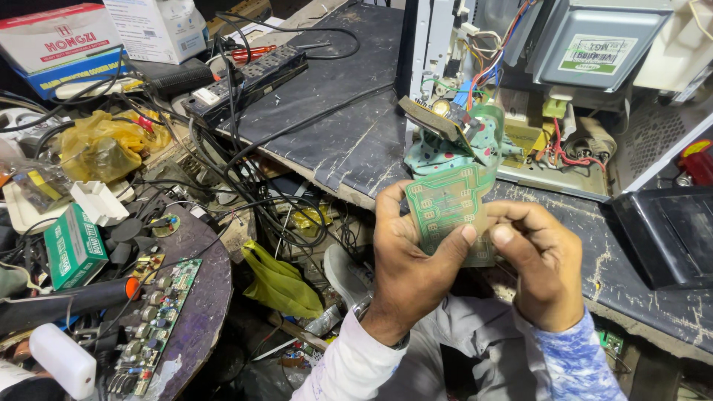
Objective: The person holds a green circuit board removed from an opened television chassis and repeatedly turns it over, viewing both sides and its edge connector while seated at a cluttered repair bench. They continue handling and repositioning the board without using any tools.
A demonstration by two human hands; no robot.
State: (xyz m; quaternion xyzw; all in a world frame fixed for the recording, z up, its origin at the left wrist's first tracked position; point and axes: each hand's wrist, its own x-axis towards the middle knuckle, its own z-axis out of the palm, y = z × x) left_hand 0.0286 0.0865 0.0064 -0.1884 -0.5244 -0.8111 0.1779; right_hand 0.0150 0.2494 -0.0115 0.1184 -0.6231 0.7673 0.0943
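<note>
Head view: we look down on both hands at a dark, scratched workbench.
Hidden parts: the lower end of the green circuit board sits behind our thumbs; whatever lies under the bench is too dim and tangled for us to sort out.
Left hand: our left hand is closed on the left edge of the board, thumb pressed on its face.
Right hand: our right hand grips the right edge of the board, thumb beside the left thumb.
Board: held upright in the air, just in front of the bench edge and below the opened appliance, with a patterned cloth and a small brown board just above it.
Cut off: the appliance runs out of frame at the top and right; a black tray right of the board is clipped too.
Open room: bare bench lies up and left of the board, crossed only by a black cable.
Surface and room: left of the board we see a power strip, looped wires, a yellow bag, a small round table carrying a long populated board, and a green box.
</note>
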